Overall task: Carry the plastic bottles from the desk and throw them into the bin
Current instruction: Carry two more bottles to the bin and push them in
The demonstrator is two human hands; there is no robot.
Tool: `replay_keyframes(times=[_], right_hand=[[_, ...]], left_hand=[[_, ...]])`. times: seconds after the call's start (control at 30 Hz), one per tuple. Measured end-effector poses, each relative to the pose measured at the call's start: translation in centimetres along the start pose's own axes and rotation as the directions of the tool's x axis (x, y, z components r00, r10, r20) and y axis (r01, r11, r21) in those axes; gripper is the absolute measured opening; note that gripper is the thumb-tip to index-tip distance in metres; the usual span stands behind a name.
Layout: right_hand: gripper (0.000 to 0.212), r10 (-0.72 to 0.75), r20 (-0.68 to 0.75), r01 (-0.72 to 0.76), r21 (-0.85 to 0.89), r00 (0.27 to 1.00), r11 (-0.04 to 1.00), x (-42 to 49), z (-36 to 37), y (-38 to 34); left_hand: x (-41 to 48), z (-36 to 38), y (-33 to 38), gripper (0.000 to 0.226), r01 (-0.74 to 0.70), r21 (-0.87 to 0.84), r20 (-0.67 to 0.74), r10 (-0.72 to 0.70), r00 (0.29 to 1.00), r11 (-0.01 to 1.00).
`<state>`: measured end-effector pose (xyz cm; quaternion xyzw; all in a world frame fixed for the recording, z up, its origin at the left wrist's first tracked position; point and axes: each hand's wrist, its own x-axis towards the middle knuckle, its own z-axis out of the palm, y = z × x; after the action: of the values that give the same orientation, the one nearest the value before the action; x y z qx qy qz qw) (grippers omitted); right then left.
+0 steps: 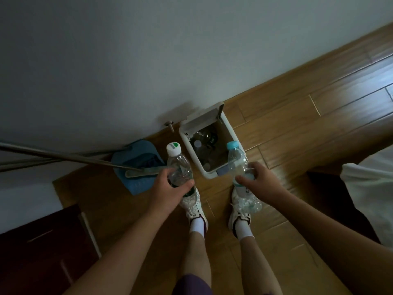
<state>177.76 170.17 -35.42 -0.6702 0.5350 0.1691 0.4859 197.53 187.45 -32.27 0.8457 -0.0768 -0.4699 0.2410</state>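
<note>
I look straight down at a white bin on the wooden floor against the wall, its lid raised and several clear bottles lying inside. My left hand is shut on a clear bottle with a white cap, held just left of the bin. My right hand grips a clear bottle with a light blue cap, whose cap end hangs over the bin's near right rim. Both bottles point cap-first toward the wall.
A blue dustpan with a long metal handle lies left of the bin. A dark red cabinet stands at the lower left, white fabric at the right. My two feet in white shoes stand just before the bin.
</note>
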Motion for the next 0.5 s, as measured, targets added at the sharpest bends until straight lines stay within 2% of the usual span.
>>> replay_keyframes(times=[0.23,0.5], right_hand=[[0.059,0.058,0.024,-0.058,-0.024,0.998,0.998,1.1,-0.5,5.8],[0.066,0.023,0.009,-0.023,0.005,1.000,1.000,2.6,-2.9,6.7]], left_hand=[[2.2,5.1,-0.1,0.059,-0.023,-0.113,-0.007,0.022,1.000,0.993],[4.3,8.4,3.0,0.063,-0.074,-0.227,-0.104,0.051,0.993,0.971]])
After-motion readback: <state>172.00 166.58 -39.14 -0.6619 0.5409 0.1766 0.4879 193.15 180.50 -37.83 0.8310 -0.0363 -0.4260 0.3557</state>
